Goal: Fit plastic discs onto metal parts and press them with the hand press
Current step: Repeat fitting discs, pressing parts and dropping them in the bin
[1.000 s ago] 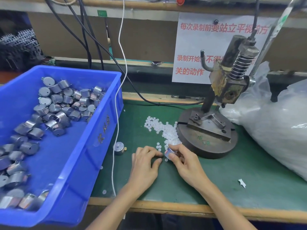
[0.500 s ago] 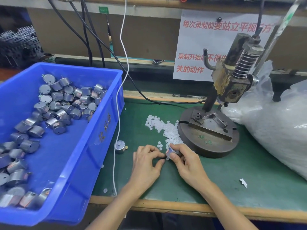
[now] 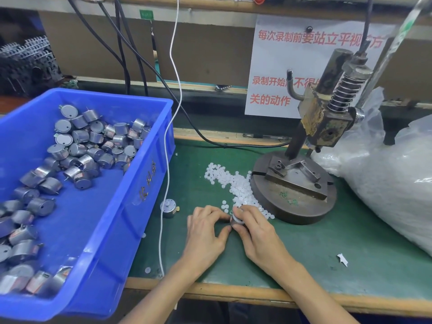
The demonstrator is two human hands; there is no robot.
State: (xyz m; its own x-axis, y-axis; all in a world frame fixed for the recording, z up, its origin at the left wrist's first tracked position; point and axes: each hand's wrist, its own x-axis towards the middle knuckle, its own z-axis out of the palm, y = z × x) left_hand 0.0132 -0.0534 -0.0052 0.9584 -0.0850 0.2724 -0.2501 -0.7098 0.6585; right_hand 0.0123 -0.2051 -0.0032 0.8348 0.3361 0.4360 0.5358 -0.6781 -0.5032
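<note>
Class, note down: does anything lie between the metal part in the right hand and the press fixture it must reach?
Only the loose white plastic discs, heaped on the mat against the press base's near-left edge, lie between the metal part in the right hand and the fixture. Lifted over them, the way looks clear.

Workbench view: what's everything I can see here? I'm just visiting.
Bin: one, blue, left.
Metal parts: many, silver, in the bin.
Loose metal part: one, silver, on the mat beside the bin.
Plastic discs: a pile, white, against the press base.
Hand press: one, dark metal, centre-right.
Mat: one, green, covering the bench.
Bag: at least one, clear, far right.
Sign: one, white with red writing, back wall.
Cables: several black, one white, hanging at the back.
Paper scrap: one, white, right on the mat.
Held metal part: one, silver, front centre.
Right hand: grips the held part.
Left hand: fingertips at that part.
</note>
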